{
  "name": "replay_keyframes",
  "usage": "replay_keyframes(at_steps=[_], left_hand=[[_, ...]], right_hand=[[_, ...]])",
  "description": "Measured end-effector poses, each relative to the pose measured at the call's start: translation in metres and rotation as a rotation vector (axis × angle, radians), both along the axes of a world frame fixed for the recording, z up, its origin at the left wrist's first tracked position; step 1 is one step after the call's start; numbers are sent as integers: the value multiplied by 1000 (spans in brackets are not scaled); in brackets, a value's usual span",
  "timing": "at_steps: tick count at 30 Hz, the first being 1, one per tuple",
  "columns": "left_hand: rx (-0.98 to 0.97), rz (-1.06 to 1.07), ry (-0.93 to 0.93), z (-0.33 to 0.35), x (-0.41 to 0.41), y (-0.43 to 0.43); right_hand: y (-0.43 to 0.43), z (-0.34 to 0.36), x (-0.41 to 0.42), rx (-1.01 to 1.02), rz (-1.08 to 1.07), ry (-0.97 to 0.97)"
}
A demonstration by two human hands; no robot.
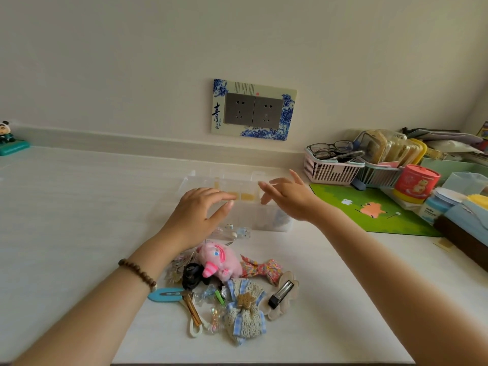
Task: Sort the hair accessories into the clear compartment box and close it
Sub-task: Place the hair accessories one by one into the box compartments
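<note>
The clear compartment box (264,220) sits mid-table near the wall, with yellowish items in its far cells. My left hand (195,215) hovers over its left side, fingers loosely spread and holding nothing. My right hand (287,199) hovers over its right side, fingers straight and empty. In front of the box lies a pile of hair accessories: a pink plush clip (219,260), a floral fabric bow (264,268), a lace and blue gingham bow (245,310), a black claw clip (191,276), a blue snap clip (165,295), a beige clip with a metal back (282,294) and small clear bows (214,317).
At the right stand a green mat (369,207), a pink basket with glasses (330,165), a red tin (416,184) and stacked boxes. A panda figure (8,140) stands at the far left. A double wall socket (253,110) is behind the box.
</note>
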State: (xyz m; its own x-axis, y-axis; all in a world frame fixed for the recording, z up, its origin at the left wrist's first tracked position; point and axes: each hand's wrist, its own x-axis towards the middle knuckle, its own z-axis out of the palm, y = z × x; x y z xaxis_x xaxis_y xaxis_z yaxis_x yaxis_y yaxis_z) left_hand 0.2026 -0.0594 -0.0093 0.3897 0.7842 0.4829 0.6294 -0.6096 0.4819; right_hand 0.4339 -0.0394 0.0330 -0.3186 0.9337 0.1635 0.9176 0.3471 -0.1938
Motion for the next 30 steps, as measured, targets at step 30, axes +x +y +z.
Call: replay_keyframes(at_steps=[30], left_hand=[[-104, -143, -123, 0, 8, -13]], right_hand=[[-124, -43, 33, -203, 41, 583]])
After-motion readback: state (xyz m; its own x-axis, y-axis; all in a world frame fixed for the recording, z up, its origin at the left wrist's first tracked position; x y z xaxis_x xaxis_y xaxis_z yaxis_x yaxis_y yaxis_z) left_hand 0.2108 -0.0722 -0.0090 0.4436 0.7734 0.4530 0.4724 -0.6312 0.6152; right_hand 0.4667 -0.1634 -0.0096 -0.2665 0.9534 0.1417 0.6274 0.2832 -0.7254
